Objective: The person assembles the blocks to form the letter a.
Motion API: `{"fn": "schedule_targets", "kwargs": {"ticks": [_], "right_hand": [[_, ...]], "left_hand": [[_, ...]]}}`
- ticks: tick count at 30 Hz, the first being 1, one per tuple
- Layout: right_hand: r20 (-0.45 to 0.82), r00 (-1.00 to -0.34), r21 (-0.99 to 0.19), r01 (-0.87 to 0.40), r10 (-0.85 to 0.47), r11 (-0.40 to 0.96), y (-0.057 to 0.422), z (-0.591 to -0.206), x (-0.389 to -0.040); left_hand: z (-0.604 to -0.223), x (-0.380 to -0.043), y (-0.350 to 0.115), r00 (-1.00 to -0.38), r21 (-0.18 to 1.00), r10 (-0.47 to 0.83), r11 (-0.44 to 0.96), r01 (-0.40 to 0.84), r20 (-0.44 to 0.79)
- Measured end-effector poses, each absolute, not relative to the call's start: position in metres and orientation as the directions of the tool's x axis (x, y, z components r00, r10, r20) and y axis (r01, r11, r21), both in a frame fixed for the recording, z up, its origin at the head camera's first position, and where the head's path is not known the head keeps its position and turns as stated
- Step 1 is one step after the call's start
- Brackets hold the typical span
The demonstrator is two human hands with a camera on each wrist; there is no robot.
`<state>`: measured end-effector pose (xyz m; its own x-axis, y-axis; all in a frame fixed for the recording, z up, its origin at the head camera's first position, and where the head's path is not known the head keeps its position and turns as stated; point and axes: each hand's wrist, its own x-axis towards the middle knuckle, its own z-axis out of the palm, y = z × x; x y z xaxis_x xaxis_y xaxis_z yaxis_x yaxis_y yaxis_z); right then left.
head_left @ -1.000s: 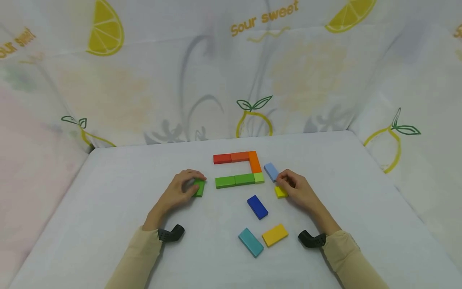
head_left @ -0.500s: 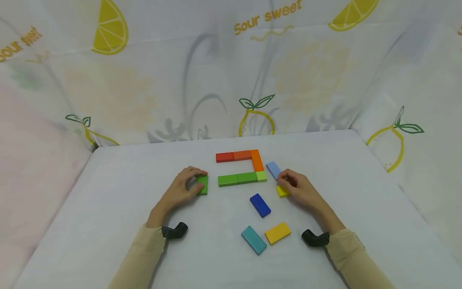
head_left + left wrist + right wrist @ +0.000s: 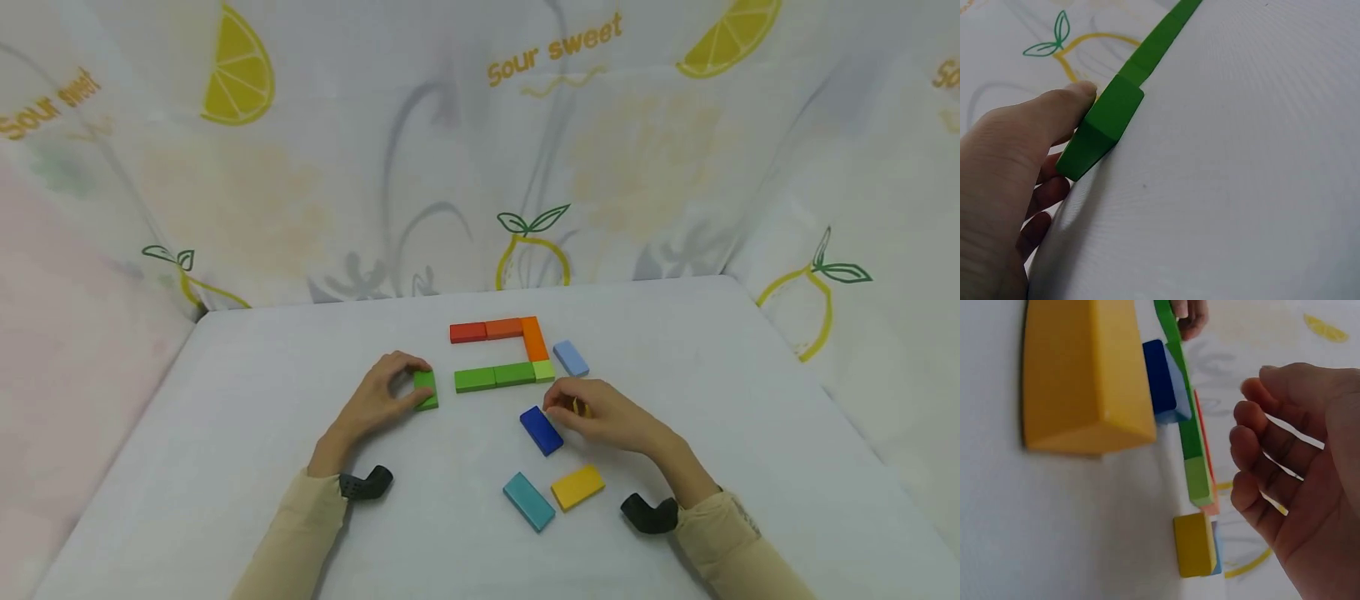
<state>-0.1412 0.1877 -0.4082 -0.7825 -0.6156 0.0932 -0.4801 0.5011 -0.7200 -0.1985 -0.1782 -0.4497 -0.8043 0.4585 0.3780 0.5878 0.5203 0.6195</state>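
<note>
Left hand [image 3: 378, 392], seen from my remote seat, pinches a green block [image 3: 425, 390] between thumb and fingers, just left of a pair of green blocks [image 3: 495, 377] and separated from them by a narrow gap. Right hand [image 3: 603, 412] hovers with fingers loosely bent, holding nothing, above a small yellow block [image 3: 1194, 547] and just beside a dark blue block [image 3: 542, 431]. A light green block [image 3: 543, 372] ends the green row and touches an orange block [image 3: 534, 339], which meets an orange-red block [image 3: 504, 328] and a red block [image 3: 468, 332]. A light blue block [image 3: 571, 358] lies to their right. Nearer the person, I see a teal block [image 3: 528, 502] just beside a larger yellow block [image 3: 577, 487] on the white table [image 3: 240, 442]. Beige sleeves [image 3: 300, 533] frame the scene; lemons decorate the cloth backdrop [image 3: 337, 167].
</note>
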Motion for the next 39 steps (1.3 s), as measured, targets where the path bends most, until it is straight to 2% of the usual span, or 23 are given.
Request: {"fn": "schedule_targets", "kwargs": {"ticks": [7,17,24,27,39], "right_hand": [[0.024,-0.726,-0.666,-0.524,-0.687,0.531,0.173,-0.399,-0.123],[-0.154,-0.684,-0.556,-0.536,-0.713,0.635,0.157,-0.386,-0.101],[-0.193,-0.631,-0.558,-0.559,-0.751,0.613,0.148,-0.382,-0.088],[-0.204,-0.627,-0.556,-0.558,-0.752,0.616,0.146,-0.380,-0.086],[-0.235,-0.630,-0.536,-0.551,-0.741,0.639,0.138,-0.383,-0.080]], "left_hand": [[-0.450,-0.198,-0.180,-0.776,0.601,0.495,0.502,0.622,0.390],[-0.453,-0.197,-0.178,-0.787,0.627,0.497,0.493,0.603,0.366],[-0.453,-0.196,-0.179,-0.775,0.608,0.509,0.497,0.619,0.373],[-0.453,-0.196,-0.179,-0.771,0.593,0.517,0.507,0.626,0.372],[-0.449,-0.189,-0.178,-0.817,0.608,0.485,0.558,0.565,0.314]]}}
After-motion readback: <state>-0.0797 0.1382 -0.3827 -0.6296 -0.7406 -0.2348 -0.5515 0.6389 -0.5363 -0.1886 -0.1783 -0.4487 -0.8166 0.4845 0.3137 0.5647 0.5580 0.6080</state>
